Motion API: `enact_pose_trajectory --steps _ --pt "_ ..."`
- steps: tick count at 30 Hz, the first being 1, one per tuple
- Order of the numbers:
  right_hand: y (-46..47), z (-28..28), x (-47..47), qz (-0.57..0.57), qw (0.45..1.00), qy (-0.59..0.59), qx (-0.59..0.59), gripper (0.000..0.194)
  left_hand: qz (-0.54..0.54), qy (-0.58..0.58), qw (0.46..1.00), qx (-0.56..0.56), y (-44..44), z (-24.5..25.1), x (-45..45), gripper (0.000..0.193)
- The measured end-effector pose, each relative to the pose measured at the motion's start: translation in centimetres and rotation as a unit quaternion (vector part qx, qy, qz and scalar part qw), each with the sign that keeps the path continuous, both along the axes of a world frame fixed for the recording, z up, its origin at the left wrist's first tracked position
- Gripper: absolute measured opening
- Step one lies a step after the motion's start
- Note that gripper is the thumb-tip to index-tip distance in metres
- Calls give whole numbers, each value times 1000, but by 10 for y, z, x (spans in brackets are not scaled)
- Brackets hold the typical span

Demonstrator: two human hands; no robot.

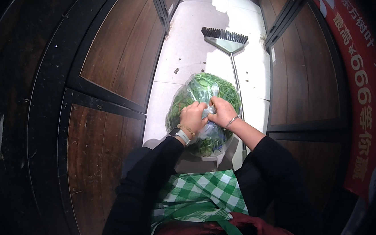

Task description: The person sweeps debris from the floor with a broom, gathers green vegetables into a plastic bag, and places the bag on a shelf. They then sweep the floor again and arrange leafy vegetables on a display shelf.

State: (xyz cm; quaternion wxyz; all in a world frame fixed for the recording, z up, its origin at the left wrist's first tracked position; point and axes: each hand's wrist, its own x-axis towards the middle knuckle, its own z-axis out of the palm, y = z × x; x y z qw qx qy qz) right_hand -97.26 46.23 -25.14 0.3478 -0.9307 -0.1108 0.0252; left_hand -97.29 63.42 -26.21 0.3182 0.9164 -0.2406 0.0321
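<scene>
A clear plastic bag (207, 142) full of leafy greens stands in front of me. My left hand (193, 117) grips the gathered plastic at the bag's top from the left, with a watch and a bracelet on its wrist. From the right my right hand (221, 112) pinches the same bunched neck, close beside the left one; a metal bangle circles that wrist. Both sets of fingertips meet at the gathered plastic, and they partly hide it. Green stems and leaves press against the bag's sides all around.
Beyond the bag a broom (230, 45) lies with its bristles away from me, its metal handle running along the bag's right side. Dark wooden cabinets (111, 157) flank the pale tiled floor (183, 27). Small debris dots the tiles. A red printed banner (356, 129) hangs at right.
</scene>
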Motion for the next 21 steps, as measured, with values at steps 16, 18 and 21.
enact_pose_trajectory --steps 16,18,21 --pt "-66 -13 22 -77 975 88 191 10 8 -48 999 -16 19 -10 32 28" --pt "-73 -20 25 -98 976 72 180 14 8 -1 999 49 16 -1 27 30" --pt "-78 -27 30 -193 961 76 181 17 60 -8 996 68 20 8 28 23"
